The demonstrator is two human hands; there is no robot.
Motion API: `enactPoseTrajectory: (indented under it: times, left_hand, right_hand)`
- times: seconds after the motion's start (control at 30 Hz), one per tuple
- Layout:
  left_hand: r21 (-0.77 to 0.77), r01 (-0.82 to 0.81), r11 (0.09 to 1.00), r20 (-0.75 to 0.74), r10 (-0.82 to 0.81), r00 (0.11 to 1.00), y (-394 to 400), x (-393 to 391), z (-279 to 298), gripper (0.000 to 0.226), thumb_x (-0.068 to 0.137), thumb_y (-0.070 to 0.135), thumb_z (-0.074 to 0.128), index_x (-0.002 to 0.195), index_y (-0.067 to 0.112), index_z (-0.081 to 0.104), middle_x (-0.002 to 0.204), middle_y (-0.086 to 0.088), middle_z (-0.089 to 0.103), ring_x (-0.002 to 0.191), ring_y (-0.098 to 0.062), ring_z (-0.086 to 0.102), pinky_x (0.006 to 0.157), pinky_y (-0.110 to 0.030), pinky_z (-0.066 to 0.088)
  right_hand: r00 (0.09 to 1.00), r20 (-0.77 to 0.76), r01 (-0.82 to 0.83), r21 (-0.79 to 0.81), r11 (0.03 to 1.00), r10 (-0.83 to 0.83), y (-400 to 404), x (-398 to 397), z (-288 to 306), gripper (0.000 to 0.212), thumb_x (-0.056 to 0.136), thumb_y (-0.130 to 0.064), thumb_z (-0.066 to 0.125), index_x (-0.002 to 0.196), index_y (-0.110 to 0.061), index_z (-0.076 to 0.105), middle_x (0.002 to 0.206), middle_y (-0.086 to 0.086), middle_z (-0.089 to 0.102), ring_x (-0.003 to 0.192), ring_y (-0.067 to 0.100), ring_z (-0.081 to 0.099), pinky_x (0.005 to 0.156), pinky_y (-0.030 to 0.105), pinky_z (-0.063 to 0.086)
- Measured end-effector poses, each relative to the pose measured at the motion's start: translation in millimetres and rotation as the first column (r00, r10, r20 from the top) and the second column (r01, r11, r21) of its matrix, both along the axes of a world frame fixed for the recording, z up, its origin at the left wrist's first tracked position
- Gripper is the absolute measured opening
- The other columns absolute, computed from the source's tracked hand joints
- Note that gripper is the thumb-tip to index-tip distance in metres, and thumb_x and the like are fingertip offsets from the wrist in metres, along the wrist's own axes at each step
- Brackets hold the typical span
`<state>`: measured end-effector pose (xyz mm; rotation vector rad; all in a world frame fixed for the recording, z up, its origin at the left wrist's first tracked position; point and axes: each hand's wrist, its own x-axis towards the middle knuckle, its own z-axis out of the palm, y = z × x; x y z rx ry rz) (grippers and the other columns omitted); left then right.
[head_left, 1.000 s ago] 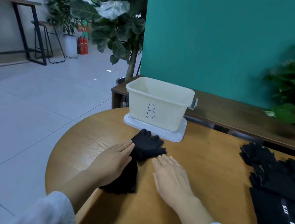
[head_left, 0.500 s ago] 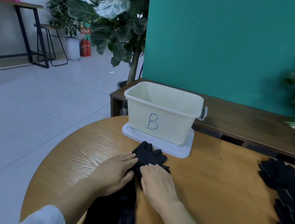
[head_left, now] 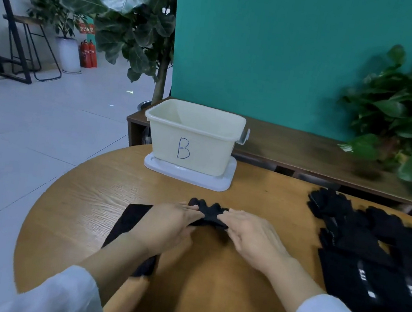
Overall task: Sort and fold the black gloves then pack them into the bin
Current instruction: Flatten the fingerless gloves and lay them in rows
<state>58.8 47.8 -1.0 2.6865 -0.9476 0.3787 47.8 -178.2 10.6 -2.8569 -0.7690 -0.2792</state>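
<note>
Partly hidden under the left hand (head_left: 166,225) and its forearm: a black glove (head_left: 130,220) lying on the round tabletop (head_left: 83,191), cuff end showing to the left, finger end bunched between the hands. Gripped at that finger end by both, left hand curled round the fabric from the left, right hand (head_left: 254,235) pinching it from the right with thumb and fingertips. Lower cuff edge only glimpsed below the left wrist. Beyond the hands, well apart: cream bin (head_left: 193,138) marked "B", standing on a white lid (head_left: 189,176), inside not visible from here. Far to the right of the right hand: heap of black gloves (head_left: 371,253), cut off at the frame edge, single gloves hard to separate. Behind, blurred leafy plant (head_left: 407,110) on a wooden bench (head_left: 293,147).
</note>
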Motion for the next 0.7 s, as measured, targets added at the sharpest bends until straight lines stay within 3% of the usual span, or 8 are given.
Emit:
enactPoseTrajectory:
  times: [0.1, 0.2, 0.27, 0.37, 0.43, 0.53, 0.63, 0.7]
  left_hand:
    - [0.066, 0.032, 0.997, -0.012, -0.031, 0.999, -26, -33, -3, 0.044, 0.090, 0.037, 0.036, 0.107, 0.011, 0.067, 0.104, -0.002, 0.072, 0.101, -0.024, 0.066, 0.073, -0.040, 0.057]
    - [0.050, 0.057, 0.997, -0.018, -0.056, 0.998, -48, -65, -15, 0.030, 0.094, 0.025, 0.057, 0.119, 0.010, 0.065, 0.117, -0.004, 0.070, 0.109, -0.026, 0.064, 0.081, -0.041, 0.056]
    - [0.060, 0.079, 0.995, 0.005, -0.080, 0.997, -62, -86, -23, 0.034, 0.092, 0.025, 0.064, 0.124, 0.015, 0.065, 0.121, -0.002, 0.069, 0.110, -0.023, 0.066, 0.082, -0.036, 0.058]
    - [0.022, 0.127, 0.992, -0.051, -0.125, 0.991, -75, -112, -37, 0.044, 0.097, 0.029, 0.058, 0.139, 0.018, 0.054, 0.138, -0.001, 0.058, 0.128, -0.019, 0.054, 0.104, -0.030, 0.045]
    - [-0.001, 0.165, 0.986, -0.028, -0.165, 0.986, -76, -125, -38, 0.047, 0.092, 0.030, 0.063, 0.138, 0.018, 0.056, 0.137, 0.001, 0.059, 0.128, -0.014, 0.054, 0.107, -0.021, 0.037]
    - [-0.081, 0.212, 0.974, -0.204, -0.224, 0.953, -71, -132, -31, 0.056, 0.088, 0.030, 0.058, 0.142, 0.015, 0.051, 0.145, 0.004, 0.049, 0.138, -0.002, 0.037, 0.112, -0.009, 0.016]
    - [-0.285, 0.076, 0.956, -0.297, -0.163, 0.941, -71, -122, -19, 0.038, 0.095, 0.018, 0.051, 0.130, 0.010, 0.062, 0.141, 0.002, 0.053, 0.136, 0.002, 0.034, 0.117, -0.017, 0.022]
    - [-0.266, -0.004, 0.964, -0.275, -0.072, 0.959, -82, -109, -15, 0.034, 0.102, 0.015, 0.044, 0.131, 0.007, 0.060, 0.140, -0.002, 0.055, 0.141, -0.008, 0.034, 0.116, -0.015, 0.017]
  right_hand:
    - [0.996, -0.078, 0.030, -0.089, 0.996, -0.037, -28, -31, 3, 0.029, 0.100, -0.014, 0.042, 0.122, -0.014, 0.061, 0.122, 0.004, 0.065, 0.122, 0.018, 0.053, 0.096, 0.040, 0.045]
    - [0.989, -0.141, 0.021, -0.161, 0.987, -0.044, -50, -66, 4, 0.036, 0.103, -0.017, 0.041, 0.136, -0.021, 0.055, 0.136, -0.002, 0.058, 0.136, 0.009, 0.041, 0.106, 0.034, 0.039]
    - [0.985, -0.168, 0.011, -0.217, 0.976, -0.048, -61, -90, 3, 0.039, 0.104, -0.018, 0.038, 0.141, -0.024, 0.050, 0.141, -0.005, 0.054, 0.138, 0.009, 0.038, 0.108, 0.034, 0.038]
    - [0.988, -0.148, -0.002, -0.328, 0.945, -0.050, -72, -120, -4, 0.036, 0.105, -0.019, 0.033, 0.135, -0.021, 0.053, 0.134, 0.000, 0.058, 0.129, 0.017, 0.048, 0.101, 0.036, 0.042]
    - [0.990, -0.129, -0.004, -0.368, 0.930, -0.048, -77, -137, -10, 0.035, 0.104, -0.018, 0.032, 0.131, -0.019, 0.054, 0.130, 0.000, 0.058, 0.124, 0.018, 0.049, 0.100, 0.035, 0.042]
    - [0.993, -0.097, 0.031, -0.322, 0.946, -0.065, -79, -152, -12, 0.035, 0.100, -0.012, 0.034, 0.127, -0.017, 0.056, 0.128, 0.000, 0.059, 0.124, 0.017, 0.049, 0.107, 0.031, 0.036]
    - [0.987, -0.023, 0.154, -0.173, 0.973, -0.160, -73, -149, -4, 0.038, 0.100, -0.012, 0.035, 0.133, -0.015, 0.052, 0.137, 0.002, 0.054, 0.132, 0.015, 0.043, 0.118, 0.022, 0.015]
    - [0.974, -0.037, 0.219, -0.113, 0.969, -0.224, -61, -140, -3, 0.044, 0.103, -0.016, 0.032, 0.147, -0.013, 0.038, 0.152, 0.005, 0.039, 0.144, 0.016, 0.028, 0.119, 0.023, 0.006]
